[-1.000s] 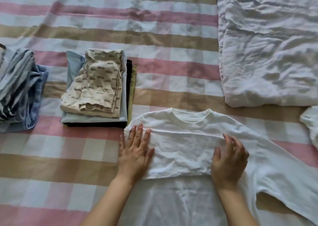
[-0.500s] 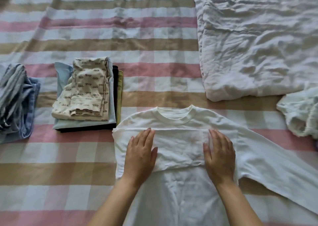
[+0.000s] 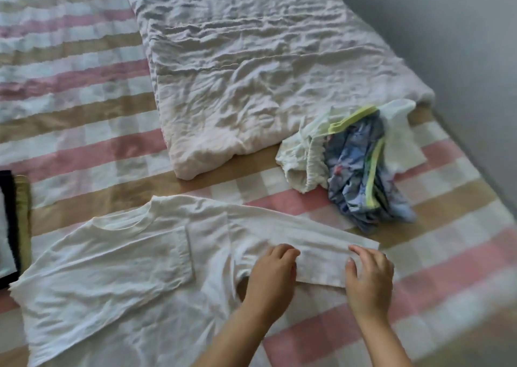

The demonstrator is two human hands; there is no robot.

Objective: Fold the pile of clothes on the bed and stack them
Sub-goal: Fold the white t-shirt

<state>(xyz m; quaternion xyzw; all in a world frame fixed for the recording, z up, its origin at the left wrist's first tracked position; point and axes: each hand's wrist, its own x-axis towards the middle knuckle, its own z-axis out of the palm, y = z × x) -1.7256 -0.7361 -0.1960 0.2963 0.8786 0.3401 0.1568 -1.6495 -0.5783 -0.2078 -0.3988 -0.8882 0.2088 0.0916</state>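
Observation:
A white long-sleeved shirt (image 3: 120, 277) lies flat on the checked bed sheet (image 3: 84, 148), neck away from me, with one sleeve folded across its chest. Its other sleeve (image 3: 319, 257) stretches out to the right. My left hand (image 3: 272, 274) grips that sleeve near the armpit with curled fingers. My right hand (image 3: 369, 278) holds the cuff end. A small pile of unfolded clothes (image 3: 352, 168), white and blue floral with yellow-green trim, lies beyond the sleeve. The edge of the folded stack (image 3: 12, 226) shows at the far left.
A large crumpled white quilt (image 3: 251, 67) lies folded over the far middle of the bed. The bed's right edge runs diagonally along a grey surface (image 3: 461, 45) at the right.
The view has swung right, so the folded stacks have left the frame. Both hands have moved from the shirt's folded chest to the outstretched right sleeve and taken hold of it.

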